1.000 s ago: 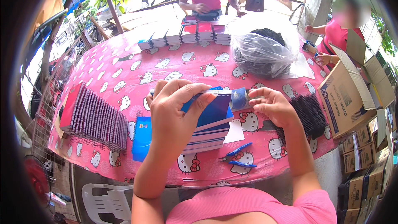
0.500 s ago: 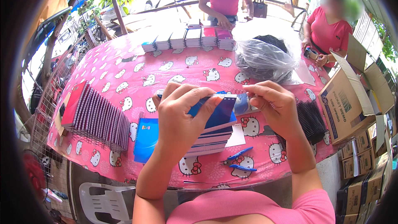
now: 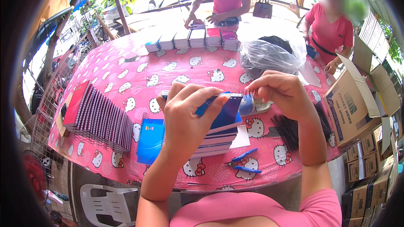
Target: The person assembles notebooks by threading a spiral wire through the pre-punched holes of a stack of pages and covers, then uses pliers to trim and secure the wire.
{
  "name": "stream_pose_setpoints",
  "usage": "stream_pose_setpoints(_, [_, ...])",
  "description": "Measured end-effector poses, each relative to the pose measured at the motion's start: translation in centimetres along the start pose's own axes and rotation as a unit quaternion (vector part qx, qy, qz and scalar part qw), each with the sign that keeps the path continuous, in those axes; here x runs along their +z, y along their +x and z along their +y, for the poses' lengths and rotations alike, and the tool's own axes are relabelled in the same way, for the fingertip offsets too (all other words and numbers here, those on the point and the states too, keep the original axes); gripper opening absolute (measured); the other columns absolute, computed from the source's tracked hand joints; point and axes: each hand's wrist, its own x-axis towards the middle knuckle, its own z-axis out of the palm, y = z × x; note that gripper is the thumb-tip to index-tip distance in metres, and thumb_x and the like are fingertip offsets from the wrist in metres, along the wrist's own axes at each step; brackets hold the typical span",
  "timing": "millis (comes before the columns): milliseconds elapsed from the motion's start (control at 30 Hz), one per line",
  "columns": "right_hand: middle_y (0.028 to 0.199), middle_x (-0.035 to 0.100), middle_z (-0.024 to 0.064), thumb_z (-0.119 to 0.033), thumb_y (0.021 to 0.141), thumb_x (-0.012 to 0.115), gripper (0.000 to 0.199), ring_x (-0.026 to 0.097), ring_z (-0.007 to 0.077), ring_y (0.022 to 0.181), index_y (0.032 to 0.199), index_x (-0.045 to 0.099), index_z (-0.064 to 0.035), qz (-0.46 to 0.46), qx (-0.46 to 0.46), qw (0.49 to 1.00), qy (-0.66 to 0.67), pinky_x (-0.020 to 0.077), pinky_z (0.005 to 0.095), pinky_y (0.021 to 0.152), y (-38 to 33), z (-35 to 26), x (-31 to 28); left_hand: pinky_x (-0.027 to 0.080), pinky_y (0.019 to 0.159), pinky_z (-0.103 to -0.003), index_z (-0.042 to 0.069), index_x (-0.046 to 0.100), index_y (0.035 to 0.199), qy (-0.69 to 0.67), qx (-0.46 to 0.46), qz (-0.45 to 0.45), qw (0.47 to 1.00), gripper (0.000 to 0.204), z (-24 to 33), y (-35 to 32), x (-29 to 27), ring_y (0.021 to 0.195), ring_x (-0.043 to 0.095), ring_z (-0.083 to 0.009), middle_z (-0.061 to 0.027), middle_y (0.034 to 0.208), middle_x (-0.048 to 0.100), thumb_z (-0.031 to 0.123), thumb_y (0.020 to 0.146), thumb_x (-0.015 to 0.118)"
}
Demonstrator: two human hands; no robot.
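My left hand (image 3: 189,109) is closed on a blue notebook (image 3: 225,111), its thumb and fingers pinching the top edge, where punched holes show. Just off that edge's right end, my right hand (image 3: 280,90) has thumb and fingers pinched on a thin, dark spiral binding coil (image 3: 251,92), only partly visible. Beneath the held notebook is a stack of notebooks (image 3: 214,145) with blue covers. Left of the stack lies a blue spiral notebook (image 3: 148,143). Blue-handled pliers (image 3: 247,170) rest on the table in front of me. Behind my right fingers sits a shallow tray (image 3: 263,108), half hidden.
A long row of bound notebooks (image 3: 101,120) stands at left. Black spiral coils (image 3: 301,128) lie at right beside an open cardboard box (image 3: 351,96). A plastic bag of dark coils (image 3: 271,59) and notebook stacks (image 3: 197,38) are at the back, near two people in pink.
My right hand has risen slightly, its fingers still at the notebook's right end. My left hand keeps its hold. The person at the back has moved a hand left; the one at right has lowered their hands.
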Motion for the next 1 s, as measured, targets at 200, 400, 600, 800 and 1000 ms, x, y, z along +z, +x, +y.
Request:
stream_pose_setpoints(200, [0.082,0.057,0.0080,-0.024,0.089,0.067,0.025,0.060,0.0171,0.072,0.100,0.060,-0.0028,0.070,-0.134,0.963,-0.221,0.0480,0.0298,0.063,-0.4,-0.4,2.1,0.046,0.075,-0.032,0.007,0.074,0.090,0.001,-0.011,-0.007,1.000,0.022,0.2,0.0,0.1,0.082,0.055,-0.0184,-0.0033,0.083,0.069,0.013,0.070,0.080])
stream_pose_setpoints(400, [0.089,0.060,0.0126,-0.020,0.087,0.066,0.020,0.062,0.0345,0.073,0.098,0.057,-0.0055,0.040,-0.114,0.950,-0.288,0.0502,0.0410,0.064,-0.1,-1.4,2.4,0.047,0.075,-0.032,0.008,0.074,0.091,0.017,-0.013,-0.013,1.000,0.023,0.3,-0.1,0.1,0.083,0.055,-0.0186,-0.0033,0.084,0.069,0.012,0.069,0.080])
stream_pose_setpoints(600, [0.081,0.062,0.0127,-0.014,0.086,0.065,0.018,0.061,0.0384,0.076,0.100,0.059,-0.0049,-0.009,-0.127,0.956,-0.264,0.0500,0.0421,0.063,0.5,-1.5,2.3,0.047,0.076,-0.032,0.008,0.075,0.092,0.009,-0.011,-0.011,1.000,0.026,0.2,-0.4,-0.2,0.082,0.057,-0.0191,-0.0038,0.084,0.069,0.010,0.068,0.080])
stream_pose_setpoints(800, [0.086,0.067,0.0113,-0.021,0.080,0.071,0.042,0.066,0.0246,0.079,0.116,0.057,-0.0042,-0.072,0.028,0.954,-0.291,0.0534,0.0356,0.073,-0.5,15.1,-5.6,0.049,0.071,-0.032,0.007,0.074,0.090,0.006,-0.015,0.052,0.999,0.027,1.0,-0.4,-0.2,0.081,0.058,-0.0194,-0.0052,0.084,0.069,0.013,0.066,0.083])
stream_pose_setpoints(1000, [0.103,0.066,0.0200,-0.027,0.073,0.075,0.054,0.065,0.0372,0.095,0.114,0.051,-0.0022,-0.073,0.225,0.868,-0.437,0.0526,0.0453,0.081,-4.0,22.8,-0.1,0.050,0.071,-0.033,0.006,0.072,0.092,0.019,0.010,-0.010,1.000,0.030,-0.4,-0.1,-0.2,0.081,0.060,-0.0197,-0.0057,0.083,0.069,0.016,0.066,0.084])
